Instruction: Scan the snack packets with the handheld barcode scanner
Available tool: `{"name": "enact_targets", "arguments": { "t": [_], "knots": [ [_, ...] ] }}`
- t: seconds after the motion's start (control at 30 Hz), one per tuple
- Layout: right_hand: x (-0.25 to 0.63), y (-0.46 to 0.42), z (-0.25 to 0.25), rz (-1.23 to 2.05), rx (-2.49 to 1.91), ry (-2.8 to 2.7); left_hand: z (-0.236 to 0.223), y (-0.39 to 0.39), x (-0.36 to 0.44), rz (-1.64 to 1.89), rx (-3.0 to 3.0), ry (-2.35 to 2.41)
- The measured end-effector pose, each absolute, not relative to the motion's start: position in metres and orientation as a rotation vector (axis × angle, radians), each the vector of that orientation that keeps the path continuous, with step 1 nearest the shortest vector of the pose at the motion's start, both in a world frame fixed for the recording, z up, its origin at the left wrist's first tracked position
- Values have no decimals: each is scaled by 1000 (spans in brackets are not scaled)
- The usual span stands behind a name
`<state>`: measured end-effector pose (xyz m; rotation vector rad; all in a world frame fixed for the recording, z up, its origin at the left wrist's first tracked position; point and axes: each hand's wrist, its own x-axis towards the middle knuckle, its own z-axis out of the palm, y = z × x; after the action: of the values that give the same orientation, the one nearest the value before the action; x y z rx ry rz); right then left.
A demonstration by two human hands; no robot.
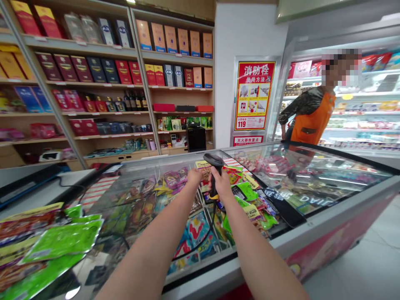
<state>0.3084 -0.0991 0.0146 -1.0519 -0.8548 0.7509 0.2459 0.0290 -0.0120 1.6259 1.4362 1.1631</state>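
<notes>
My right hand (221, 183) is wrapped round the handle of a black barcode scanner (213, 159), held upright over the glass-topped freezer (218, 258). A black cable (213, 218) hangs from the scanner's handle and curves to the left. Just beside it, my left hand (195, 178) is closed on the edge of a snack packet (204, 168) with a yellow top and brown contents; its fingertips are partly hidden. Below and right of my hands lies a heap of snack packets in green, red and purple (248, 191) on the glass.
Green packets (62, 241) are piled at the lower left. A dark strip with white lettering (283, 206) lies along the freezer. Beyond its far right end, a person in an orange apron (313, 118) stands by lit shelves. Boxes (96, 68) fill the back shelves.
</notes>
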Motion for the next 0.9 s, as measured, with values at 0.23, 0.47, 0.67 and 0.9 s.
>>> {"name": "enact_targets", "arguments": {
  "t": [0.23, 0.47, 0.67, 0.9],
  "knots": [
    [301, -103, 13, 824, -1082, -952, -12, 11, 153, 1377, 1328, 1347],
    [282, -113, 8, 1059, -1099, -1214, -22, 6, 103, 1564, 1239, 1384],
    [279, -114, 2, 1078, -1207, -1302, -18, 2, 107, 1515, 1330, 1478],
    [281, -115, 2, 1096, -1248, -1274, -22, 7, 106, 1536, 1373, 1559]
  ]
}}
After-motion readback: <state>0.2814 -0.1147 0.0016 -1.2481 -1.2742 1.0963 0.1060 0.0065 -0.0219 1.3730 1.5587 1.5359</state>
